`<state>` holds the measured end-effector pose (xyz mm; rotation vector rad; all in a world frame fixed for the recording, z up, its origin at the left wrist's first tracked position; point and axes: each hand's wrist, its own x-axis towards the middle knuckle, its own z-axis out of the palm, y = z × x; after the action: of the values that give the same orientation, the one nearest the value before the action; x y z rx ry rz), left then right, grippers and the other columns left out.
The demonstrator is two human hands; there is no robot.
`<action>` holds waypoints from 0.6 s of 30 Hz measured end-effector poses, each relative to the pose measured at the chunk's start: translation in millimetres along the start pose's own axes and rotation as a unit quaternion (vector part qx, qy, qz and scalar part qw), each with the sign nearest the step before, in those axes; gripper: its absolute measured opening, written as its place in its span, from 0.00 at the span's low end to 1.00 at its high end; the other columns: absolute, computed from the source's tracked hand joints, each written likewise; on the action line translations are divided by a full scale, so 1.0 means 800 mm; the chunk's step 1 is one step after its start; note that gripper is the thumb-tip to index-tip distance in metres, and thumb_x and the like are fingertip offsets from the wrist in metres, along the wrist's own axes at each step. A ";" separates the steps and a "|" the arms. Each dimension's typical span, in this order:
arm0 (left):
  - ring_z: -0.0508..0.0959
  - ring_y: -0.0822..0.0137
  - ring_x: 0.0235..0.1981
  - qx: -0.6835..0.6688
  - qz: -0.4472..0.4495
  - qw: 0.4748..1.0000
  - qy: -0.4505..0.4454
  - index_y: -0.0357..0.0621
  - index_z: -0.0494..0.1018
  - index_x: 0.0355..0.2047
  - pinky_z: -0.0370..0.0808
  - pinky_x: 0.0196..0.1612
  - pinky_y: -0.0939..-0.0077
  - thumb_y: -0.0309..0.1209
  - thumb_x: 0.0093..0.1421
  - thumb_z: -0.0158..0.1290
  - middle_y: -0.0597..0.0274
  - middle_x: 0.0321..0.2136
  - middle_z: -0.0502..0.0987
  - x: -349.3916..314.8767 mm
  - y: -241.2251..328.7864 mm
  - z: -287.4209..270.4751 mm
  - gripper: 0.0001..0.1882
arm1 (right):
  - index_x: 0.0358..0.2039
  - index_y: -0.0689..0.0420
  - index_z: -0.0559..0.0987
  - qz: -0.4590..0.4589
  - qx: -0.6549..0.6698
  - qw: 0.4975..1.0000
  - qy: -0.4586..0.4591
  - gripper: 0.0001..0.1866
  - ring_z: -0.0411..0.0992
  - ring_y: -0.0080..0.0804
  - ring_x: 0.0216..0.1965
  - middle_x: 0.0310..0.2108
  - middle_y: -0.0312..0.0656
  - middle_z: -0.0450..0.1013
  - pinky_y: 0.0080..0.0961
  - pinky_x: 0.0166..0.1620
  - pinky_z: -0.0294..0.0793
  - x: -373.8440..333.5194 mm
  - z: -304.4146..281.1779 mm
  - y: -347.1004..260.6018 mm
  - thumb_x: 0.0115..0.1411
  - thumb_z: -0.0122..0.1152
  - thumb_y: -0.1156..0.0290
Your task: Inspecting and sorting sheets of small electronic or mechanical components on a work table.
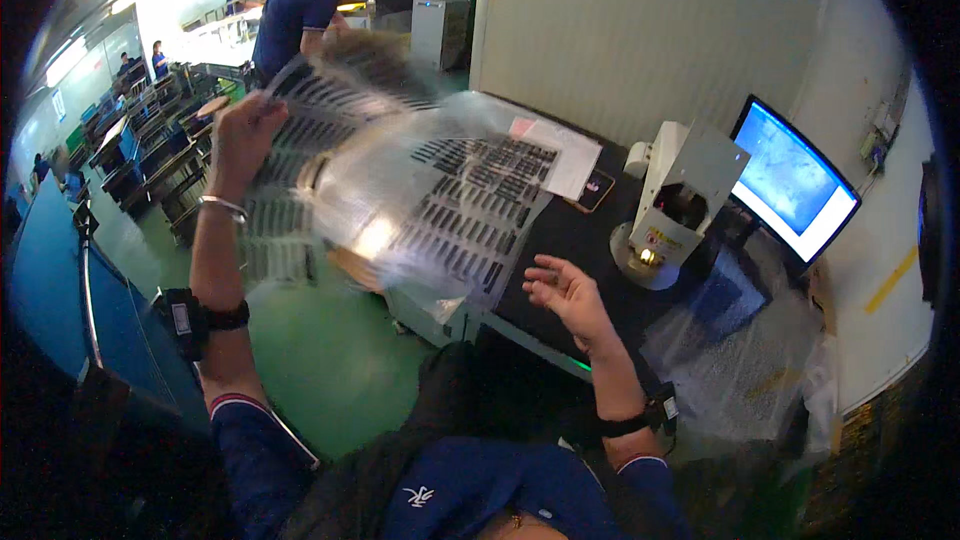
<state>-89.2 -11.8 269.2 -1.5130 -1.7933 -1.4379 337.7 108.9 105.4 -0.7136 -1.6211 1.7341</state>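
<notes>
My left hand (246, 138) is raised at the left, its fingers closed on the edge of a clear film sheet (302, 132) with rows of dark bars. That sheet hangs down over the floor beside the table and is smeared by motion. More film with dark bars (465, 220) lies on the table; whether it is joined to the held sheet I cannot tell. Between them a glossy clear stretch catches the light. My right hand (572, 302) hovers over the table's front edge, near the film's right side, fingers apart and slightly bent, holding nothing.
A black-topped table (560, 250) bears white paper (575, 165), a phone (594, 191) and a white microscope-like device (675, 210) with a lit base. A monitor (795, 180) and clear plastic wrap (740, 360) are at right. A co-worker (298, 18) bends over beyond the table.
</notes>
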 end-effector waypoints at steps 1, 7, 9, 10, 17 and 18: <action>0.75 0.77 0.26 0.029 0.049 0.998 -0.036 0.36 0.74 0.28 0.72 0.32 0.80 0.20 0.51 0.55 0.61 0.24 0.78 0.011 0.009 -0.007 0.03 | 0.55 0.63 0.61 -0.036 -0.018 0.999 0.019 0.28 0.70 0.31 0.45 0.46 0.46 0.69 0.25 0.46 0.71 0.002 0.001 -0.003 0.55 0.59 0.76; 0.74 0.77 0.28 0.101 0.169 0.963 -0.183 0.35 0.75 0.28 0.72 0.34 0.78 0.23 0.50 0.57 0.60 0.23 0.77 0.070 0.082 -0.044 0.05 | 0.58 0.63 0.56 -0.239 -0.306 0.916 0.099 0.44 0.59 0.44 0.57 0.55 0.55 0.60 0.38 0.57 0.60 0.017 0.007 -0.053 0.46 0.70 0.61; 0.75 0.76 0.29 0.046 0.112 0.970 -0.211 0.34 0.74 0.28 0.73 0.35 0.78 0.24 0.51 0.57 0.62 0.24 0.77 0.082 0.105 -0.061 0.05 | 0.60 0.62 0.52 -0.316 -0.406 0.853 0.094 0.52 0.54 0.47 0.60 0.58 0.56 0.55 0.42 0.60 0.54 0.021 0.020 -0.065 0.41 0.72 0.57; 0.76 0.74 0.30 0.028 0.104 0.967 -0.229 0.35 0.73 0.30 0.74 0.37 0.77 0.22 0.51 0.57 0.61 0.25 0.77 0.089 0.116 -0.066 0.06 | 0.61 0.61 0.48 -0.350 -0.441 0.818 0.119 0.57 0.50 0.48 0.61 0.60 0.56 0.51 0.42 0.61 0.51 0.026 0.027 -0.068 0.38 0.73 0.53; 0.78 0.65 0.34 -0.102 0.102 0.949 -0.280 0.39 0.63 0.38 0.77 0.40 0.69 0.16 0.48 0.58 0.56 0.30 0.76 0.096 0.143 -0.052 0.19 | 0.61 0.57 0.51 -0.284 -0.299 0.910 0.050 0.52 0.61 0.44 0.56 0.53 0.55 0.63 0.38 0.56 0.61 0.038 0.016 -0.065 0.42 0.71 0.55; 0.78 0.66 0.34 -0.155 0.165 0.925 -0.306 0.39 0.62 0.37 0.77 0.39 0.70 0.17 0.49 0.58 0.56 0.30 0.76 0.099 0.140 -0.041 0.18 | 0.60 0.57 0.56 -0.224 -0.221 0.949 0.008 0.45 0.66 0.40 0.52 0.49 0.52 0.67 0.35 0.53 0.67 0.039 0.009 -0.059 0.46 0.70 0.58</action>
<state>-26.8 -13.3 396.1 -2.5108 -1.5306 -1.1927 316.7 129.0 153.9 -0.4991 -2.0001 1.0525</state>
